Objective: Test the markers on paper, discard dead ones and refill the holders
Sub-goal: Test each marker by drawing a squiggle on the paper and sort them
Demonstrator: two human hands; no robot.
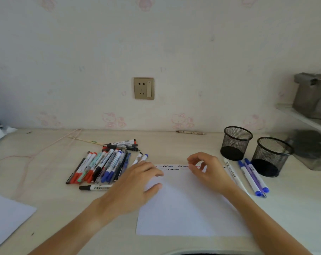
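A white paper sheet [183, 208] lies on the desk, with short scribbles [172, 167] in blue, black and red along its top edge. My left hand [143, 179] rests flat on the sheet's left part, its fingertips beside two markers [142, 157]. My right hand [205, 168] hovers over the top right of the sheet with loosely curled fingers and nothing visible in them. A pile of several markers [102, 166] lies to the left, with a black one [95, 187] below it. Two empty black mesh holders [236, 142] [271, 155] stand at the right. In front of them lie a white marker [233, 172] and three blue and purple markers [253, 179].
A second paper sheet [7, 214] lies at the lower left. A pink cable [45, 150] runs across the desk's left side. A pencil [191, 132] lies by the wall under a socket [143, 88]. A shelf with a grey box [312, 96] and a clear container [310, 150] bound the right.
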